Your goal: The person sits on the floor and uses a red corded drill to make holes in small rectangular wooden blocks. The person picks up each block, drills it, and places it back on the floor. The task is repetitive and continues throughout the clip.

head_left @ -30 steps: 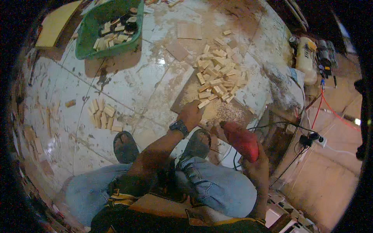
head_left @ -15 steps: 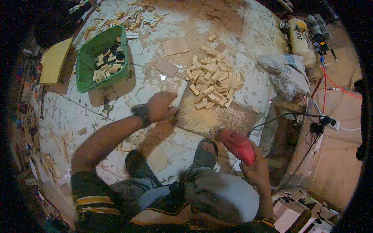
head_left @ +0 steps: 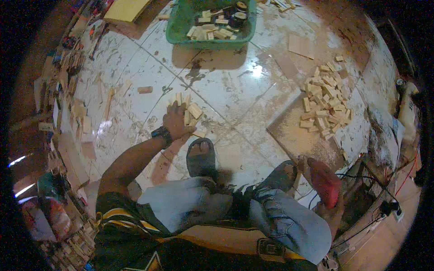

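One red tool [head_left: 325,184], right hand [head_left: 326,213]; any lettering blurred

The floor [head_left: 235,88] has white tiles [head_left: 131,58] with dark, dirty marks [head_left: 195,71]. Brown dust [head_left: 332,27] covers some of it. A bright spot of light [head_left: 257,70] shines there.

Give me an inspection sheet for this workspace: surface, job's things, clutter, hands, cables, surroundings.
Surface: tiled floor, stained and dusty.
Job's things: loose wooden blocks on the floor; block pile partly on a sawdust-strewn board.
Clutter: wood scraps along the left.
Hands: left hand over the loose blocks, grip unclear; right hand holds red tool.
Cables: black cable right of the tool.
Surroundings: green tub with wooden pieces inside; yellow panel, upper left.
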{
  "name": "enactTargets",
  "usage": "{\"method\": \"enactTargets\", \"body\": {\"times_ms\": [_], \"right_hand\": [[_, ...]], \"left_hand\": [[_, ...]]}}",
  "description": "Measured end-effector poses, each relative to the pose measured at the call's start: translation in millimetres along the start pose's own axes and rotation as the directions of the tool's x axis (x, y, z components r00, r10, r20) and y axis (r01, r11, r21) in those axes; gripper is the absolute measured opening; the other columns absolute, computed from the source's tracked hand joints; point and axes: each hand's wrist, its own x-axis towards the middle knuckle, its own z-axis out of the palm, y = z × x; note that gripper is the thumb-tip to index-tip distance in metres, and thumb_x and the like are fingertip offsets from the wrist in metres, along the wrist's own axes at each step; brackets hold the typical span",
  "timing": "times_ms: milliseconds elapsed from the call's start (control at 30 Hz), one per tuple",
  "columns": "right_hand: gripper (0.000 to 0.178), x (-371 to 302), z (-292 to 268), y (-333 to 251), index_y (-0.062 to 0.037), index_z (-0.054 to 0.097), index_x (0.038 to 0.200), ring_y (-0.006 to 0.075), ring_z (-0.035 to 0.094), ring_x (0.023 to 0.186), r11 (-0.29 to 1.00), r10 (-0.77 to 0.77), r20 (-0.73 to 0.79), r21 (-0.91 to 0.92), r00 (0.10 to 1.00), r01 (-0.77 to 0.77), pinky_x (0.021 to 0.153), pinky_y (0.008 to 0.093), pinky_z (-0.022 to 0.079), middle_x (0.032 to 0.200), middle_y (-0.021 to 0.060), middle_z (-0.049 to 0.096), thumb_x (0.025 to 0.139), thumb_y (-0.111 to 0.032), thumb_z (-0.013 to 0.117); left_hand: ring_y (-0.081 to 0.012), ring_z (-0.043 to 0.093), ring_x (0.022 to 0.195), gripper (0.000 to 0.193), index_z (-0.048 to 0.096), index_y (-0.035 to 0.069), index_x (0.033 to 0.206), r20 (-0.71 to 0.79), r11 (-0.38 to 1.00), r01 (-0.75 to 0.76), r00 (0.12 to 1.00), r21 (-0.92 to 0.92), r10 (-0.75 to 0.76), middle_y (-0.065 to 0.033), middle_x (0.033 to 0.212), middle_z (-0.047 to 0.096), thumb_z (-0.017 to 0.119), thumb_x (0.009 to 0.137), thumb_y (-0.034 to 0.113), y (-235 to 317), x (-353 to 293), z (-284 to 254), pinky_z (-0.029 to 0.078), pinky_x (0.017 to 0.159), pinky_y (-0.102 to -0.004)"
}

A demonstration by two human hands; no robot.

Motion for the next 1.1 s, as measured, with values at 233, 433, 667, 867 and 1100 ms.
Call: {"method": "enactTargets", "body": {"times_ms": [233, 433, 667, 867, 1100], "right_hand": [[0.063, 20.9, 4.9, 10.1, -0.0011, 0.045, 0.145, 0.0202, 0.06, 0.112, 0.943, -0.01, -0.007, 0.333, 1.0, 0.011, 0.096, 0.0336, 0.048, 0.13, 0.0132, 0.06, 0.086, -0.01, 0.065], [0.05, 9.2, -0.1, 10.3, 0.0004, 0.051, 0.14, 0.0221, 0.061, 0.113, 0.874, -0.226, -0.111, 0.416, 0.968, 0.252, 0.099, 0.034, 0.048, 0.127, 0.0145, 0.063, 0.092, -0.009, 0.062], [0.065, 6.4, -5.2, -14.1, -0.0014, 0.046, 0.144, 0.0269, 0.06, 0.119, 0.982, -0.14, -0.031, 0.126, 0.99, 0.143, 0.103, 0.0382, 0.046, 0.131, 0.0174, 0.061, 0.083, -0.014, 0.065], [0.076, -11.1, -5.0, -26.9, -0.0031, 0.042, 0.147, 0.0303, 0.059, 0.122, 0.974, -0.184, -0.016, 0.132, 0.983, 0.184, 0.105, 0.0411, 0.045, 0.134, 0.0195, 0.059, 0.076, -0.015, 0.068], [0.081, -13.2, 0.8, -41.9, -0.0052, 0.038, 0.15, 0.0282, 0.061, 0.119, 0.966, -0.035, -0.02, 0.256, 0.999, 0.039, 0.1, 0.0389, 0.05, 0.14, 0.0161, 0.055, 0.075, 0.01, 0.065]], "left_hand": [[-0.0493, 0.016, 0.148, 0.102, 0.034, 0.02, 0.153, -0.096, 0.997, 0.081, 0.992, 0.0, -0.08, -0.0248, 0.161, 0.019, 0.076, 0.069, 0.057, 31.7, 5.5, -0.5, 0.02, 0.109, -0.0731], [-0.0452, 0.032, 0.141, 0.07, 0.051, 0.017, 0.138, -0.063, 0.904, -0.361, 0.921, 0.229, 0.384, -0.0205, 0.149, 0.041, 0.07, 0.074, 0.037, 12.0, 22.5, -7.1, 0.026, 0.108, -0.0678], [-0.0333, 0.061, 0.1, 0.037, 0.065, 0.011, 0.106, 0.041, 0.787, -0.563, 0.819, 0.251, 0.572, -0.0116, 0.097, 0.065, 0.071, 0.076, 0.031, 42.1, 50.2, -37.6, 0.045, 0.091, -0.0487], [-0.0402, 0.065, 0.091, 0.047, 0.062, 0.003, 0.109, 0.194, 0.813, -0.293, 0.878, -0.502, 0.436, -0.02, 0.092, 0.066, 0.073, 0.077, 0.035, 187.7, 29.4, -31.7, 0.05, 0.081, -0.0503], [-0.0415, 0.063, 0.099, 0.044, 0.065, 0.003, 0.109, -0.049, 0.706, -0.544, 0.806, -0.453, 0.59, -0.0232, 0.101, 0.067, 0.069, 0.083, 0.038, 351.3, 35.5, 53.0, 0.051, 0.088, -0.0512]]}}
